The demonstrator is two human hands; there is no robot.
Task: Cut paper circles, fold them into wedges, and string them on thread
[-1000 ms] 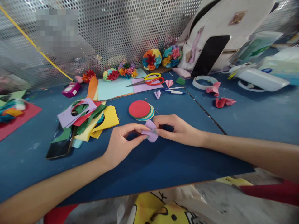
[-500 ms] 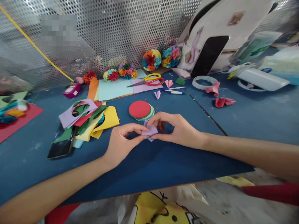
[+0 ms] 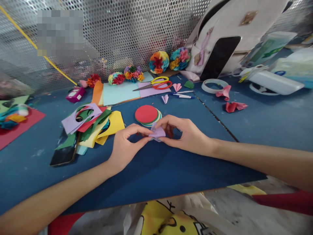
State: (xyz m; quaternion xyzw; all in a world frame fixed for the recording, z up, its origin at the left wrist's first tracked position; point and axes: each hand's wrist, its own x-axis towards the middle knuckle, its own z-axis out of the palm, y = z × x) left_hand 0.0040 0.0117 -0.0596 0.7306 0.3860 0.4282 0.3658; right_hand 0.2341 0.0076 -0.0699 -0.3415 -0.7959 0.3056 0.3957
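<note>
Between both hands is a small folded piece of purple paper (image 3: 158, 132), held just above the blue table. My left hand (image 3: 126, 146) pinches its left edge between thumb and fingers. On the other side my right hand (image 3: 187, 135) grips it, thumb below and index finger curled over the top. Right behind the fingers lies a stack of paper circles (image 3: 146, 114) with a red one uppermost. Farther back are a small folded purple paper (image 3: 165, 98), a pink folded paper heart (image 3: 177, 87) and a blue-and-white pen (image 3: 182, 96).
Paper offcuts with round holes (image 3: 89, 124) lie over a dark phone (image 3: 64, 156) on the left. Scissors (image 3: 156, 84) rest on coloured sheets (image 3: 119, 93). Ruffled paper flowers (image 3: 158, 62) line the mesh panel. A tape roll (image 3: 214, 86), pink folded papers (image 3: 235, 106) and a pale backpack (image 3: 234, 19) are right.
The purple paper has tilted, and a fold of it now stands up higher between the fingers. My left hand has shifted slightly left and up; the right has barely moved.
</note>
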